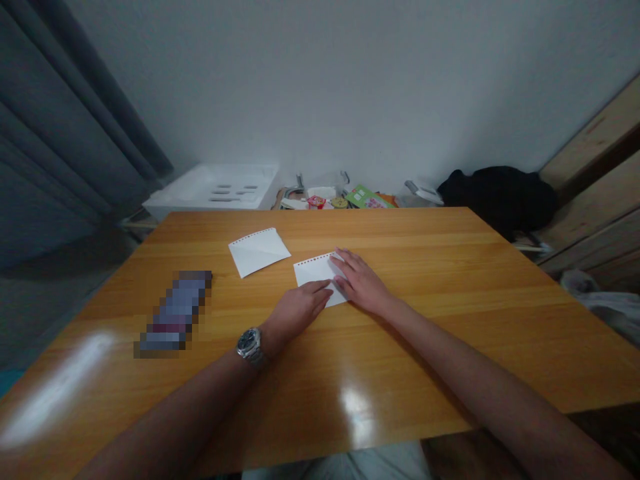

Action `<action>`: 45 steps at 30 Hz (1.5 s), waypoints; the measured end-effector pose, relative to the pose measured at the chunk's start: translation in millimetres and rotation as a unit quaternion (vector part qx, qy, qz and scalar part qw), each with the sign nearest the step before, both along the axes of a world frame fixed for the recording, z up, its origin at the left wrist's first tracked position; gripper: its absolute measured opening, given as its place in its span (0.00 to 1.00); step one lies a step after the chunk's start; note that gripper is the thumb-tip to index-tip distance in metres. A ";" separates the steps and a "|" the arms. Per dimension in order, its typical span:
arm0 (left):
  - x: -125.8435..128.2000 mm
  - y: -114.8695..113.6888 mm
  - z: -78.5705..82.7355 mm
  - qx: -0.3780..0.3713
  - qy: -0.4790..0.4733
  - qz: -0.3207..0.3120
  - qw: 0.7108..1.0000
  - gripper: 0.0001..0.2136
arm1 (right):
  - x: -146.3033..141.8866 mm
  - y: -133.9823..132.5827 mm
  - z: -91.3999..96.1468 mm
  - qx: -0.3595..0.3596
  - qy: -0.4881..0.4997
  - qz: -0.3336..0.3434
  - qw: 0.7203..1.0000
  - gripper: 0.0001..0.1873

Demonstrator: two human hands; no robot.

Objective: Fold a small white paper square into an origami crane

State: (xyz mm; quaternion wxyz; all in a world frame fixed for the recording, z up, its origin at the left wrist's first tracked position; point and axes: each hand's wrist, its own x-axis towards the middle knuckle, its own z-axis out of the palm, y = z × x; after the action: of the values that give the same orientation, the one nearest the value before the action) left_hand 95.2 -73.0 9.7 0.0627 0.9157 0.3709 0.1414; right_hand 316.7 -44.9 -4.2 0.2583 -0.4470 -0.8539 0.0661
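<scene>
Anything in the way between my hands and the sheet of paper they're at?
Nothing visible. The left hand and right hand both reach the hole-edged sheet directly, fingers over it. The other hole-edged sheet lies apart, farther left, out of the way.

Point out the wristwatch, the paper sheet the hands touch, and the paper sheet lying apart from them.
Wristwatch (249,343): head view, on its dial.
Touched sheet (314,269): head view, on its bare left part.
Untouched sheet (259,253): head view, mid-face.
</scene>
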 end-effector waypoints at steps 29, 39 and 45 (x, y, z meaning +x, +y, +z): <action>-6.7 9.0 -16.2 0.054 0.033 0.074 0.995 0.33 | -12.5 -16.3 -8.0 -0.046 -0.067 0.001 0.997 0.34; -6.3 7.9 -18.0 0.073 0.050 0.073 0.993 0.33 | -11.0 -19.5 -8.6 -0.076 -0.119 -0.007 0.990 0.37; -6.4 9.2 -18.0 0.063 0.062 0.075 0.993 0.34 | 4.4 -16.8 -9.5 -0.089 -0.133 -0.052 0.986 0.39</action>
State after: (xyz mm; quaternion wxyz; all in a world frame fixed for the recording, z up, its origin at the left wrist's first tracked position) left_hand 88.7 -63.8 -8.3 -0.0295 0.8946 0.4316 0.1116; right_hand 321.0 -61.7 -13.7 0.1050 -0.5166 -0.8470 0.0688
